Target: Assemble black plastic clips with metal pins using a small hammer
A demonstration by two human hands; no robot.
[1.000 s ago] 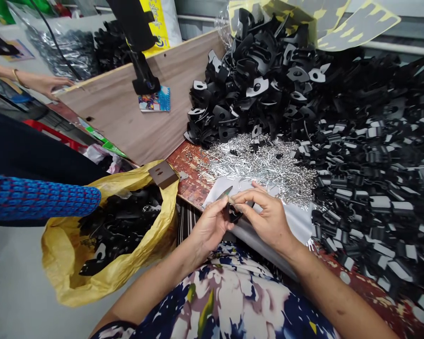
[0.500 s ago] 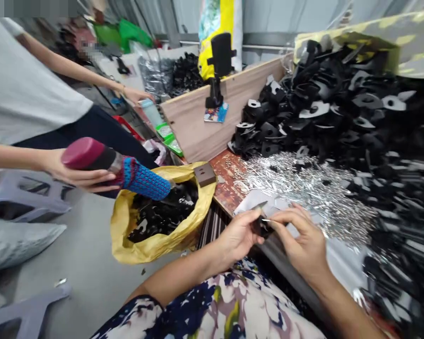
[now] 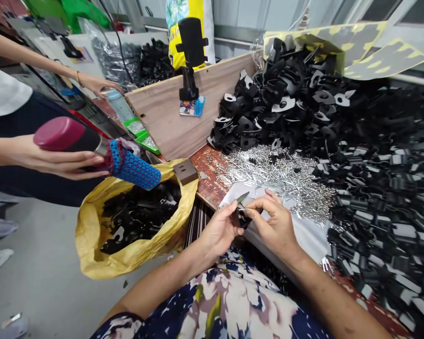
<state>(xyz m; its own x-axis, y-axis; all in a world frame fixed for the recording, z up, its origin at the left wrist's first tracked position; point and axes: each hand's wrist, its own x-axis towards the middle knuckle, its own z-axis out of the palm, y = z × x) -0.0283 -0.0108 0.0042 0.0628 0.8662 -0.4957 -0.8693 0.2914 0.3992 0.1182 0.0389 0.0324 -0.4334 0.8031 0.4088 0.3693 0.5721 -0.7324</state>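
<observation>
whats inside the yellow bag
Black plastic parts fill the yellow bag; whatever lies beneath them, and the bag's bottom, is covered.

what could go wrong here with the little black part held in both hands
The small black part is pinched between the left hand and right hand right at the table edge, so a slip may drop it off the side. The loose silver pins beside it could prick fingers or scatter.

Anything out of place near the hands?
A brown block perches on the rim of the yellow bag, and a co-worker holds a bottle sideways close to it. The left hand and right hand pinch a small black part.
</observation>
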